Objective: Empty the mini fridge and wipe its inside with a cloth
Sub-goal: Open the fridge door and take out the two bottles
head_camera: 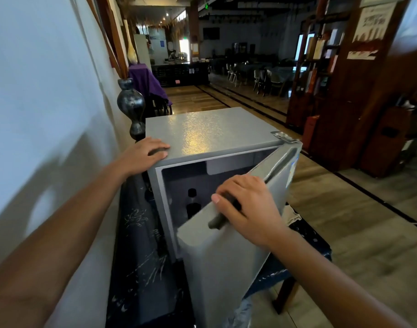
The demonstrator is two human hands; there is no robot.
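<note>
A grey mini fridge (209,129) stands on a table draped in a dark patterned cloth (136,245). Its door (221,256) is partly swung out, hinged on the right. My right hand (247,207) is wrapped around the dark door handle (222,215). My left hand (146,153) lies flat on the fridge's top near its left front corner, fingers spread. Through the gap the inside is dim; a dark bottle (192,204) stands within. A pale folded cloth (291,215) lies on the table to the right of the door.
A white wall (44,114) runs close along the left. A dark metallic vase (131,105) stands behind the fridge. Wooden floor (356,221) stretches to the right, with a red extinguisher (310,129) and wooden shelving (321,67) beyond. Chairs and tables fill the far room.
</note>
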